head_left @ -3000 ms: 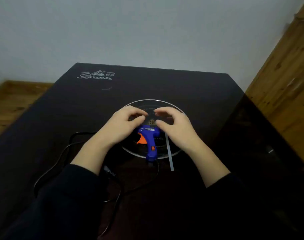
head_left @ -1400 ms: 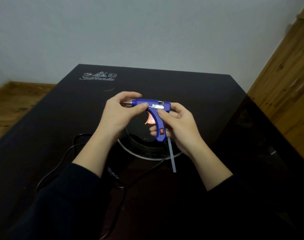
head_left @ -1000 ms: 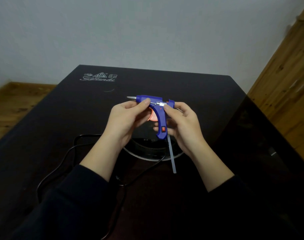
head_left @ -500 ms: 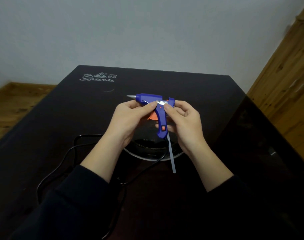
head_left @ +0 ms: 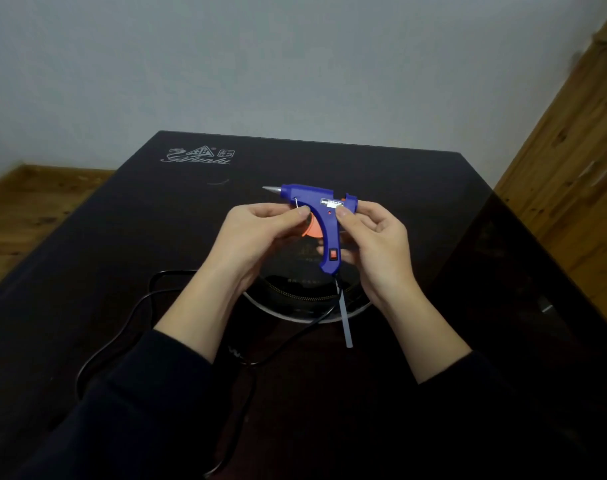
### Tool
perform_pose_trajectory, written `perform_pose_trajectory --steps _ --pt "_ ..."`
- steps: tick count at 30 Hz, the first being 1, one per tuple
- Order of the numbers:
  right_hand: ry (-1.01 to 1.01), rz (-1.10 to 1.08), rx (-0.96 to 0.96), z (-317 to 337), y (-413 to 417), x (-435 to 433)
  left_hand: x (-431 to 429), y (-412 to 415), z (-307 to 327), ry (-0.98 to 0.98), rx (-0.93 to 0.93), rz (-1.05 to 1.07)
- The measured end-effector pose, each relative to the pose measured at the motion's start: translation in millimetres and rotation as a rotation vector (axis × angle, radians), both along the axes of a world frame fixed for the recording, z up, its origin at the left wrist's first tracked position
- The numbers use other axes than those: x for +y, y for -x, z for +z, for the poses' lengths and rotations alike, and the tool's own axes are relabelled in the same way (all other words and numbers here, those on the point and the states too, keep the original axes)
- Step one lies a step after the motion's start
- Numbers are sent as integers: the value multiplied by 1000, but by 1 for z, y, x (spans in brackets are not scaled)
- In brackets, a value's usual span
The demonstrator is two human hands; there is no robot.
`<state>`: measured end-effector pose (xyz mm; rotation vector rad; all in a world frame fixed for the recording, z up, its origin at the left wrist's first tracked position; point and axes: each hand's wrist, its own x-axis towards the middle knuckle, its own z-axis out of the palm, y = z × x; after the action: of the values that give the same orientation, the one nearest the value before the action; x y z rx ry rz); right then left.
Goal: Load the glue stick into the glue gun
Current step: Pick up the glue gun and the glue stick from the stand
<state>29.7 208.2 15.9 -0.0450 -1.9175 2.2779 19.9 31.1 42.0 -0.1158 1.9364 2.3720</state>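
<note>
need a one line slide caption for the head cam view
Both hands, left hand and right hand, hold a blue glue gun above a black table; the glue stick lies unloaded below.

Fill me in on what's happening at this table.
A person holds a blue glue gun above a black table with both hands: the left hand near the front by the nozzle, the right hand at the back and handle. The glue stick lies on the table below, not yet loaded. The gun's black cord trails across the table.
</note>
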Motion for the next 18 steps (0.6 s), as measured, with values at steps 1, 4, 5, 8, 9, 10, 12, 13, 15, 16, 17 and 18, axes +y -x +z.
perform_pose_trajectory --steps 1,4,5,8,9,10,12,13,15,16,17,18 --pt "-11 -2 3 0 0 1 -1 1 0 6 3 8" --pt "-21 -4 13 1 1 4 -5 3 0 31 22 14" --pt "-21 -3 13 2 1 5 -6 3 0 35 28 20" --pt "-29 -1 5 1 1 6 -8 5 0 24 42 64" --pt "-34 0 4 1 2 6 -9 5 0 25 51 72" --pt "-38 2 4 0 2 6 -9 6 0 29 61 75" --pt "-44 3 6 0 2 5 -10 6 0 41 82 80" --pt "-45 1 8 1 2 5 -10 6 0 50 90 88" --pt "-48 -6 5 1 2 6 -10 7 0 73 108 100" --pt "-47 -8 2 1 2 6 -10 7 0 77 114 103" --pt "-48 -8 1 1 1 6 -11 7 0 74 117 108" --pt "-51 -9 -2 0 1 6 -12 8 1 75 117 116"
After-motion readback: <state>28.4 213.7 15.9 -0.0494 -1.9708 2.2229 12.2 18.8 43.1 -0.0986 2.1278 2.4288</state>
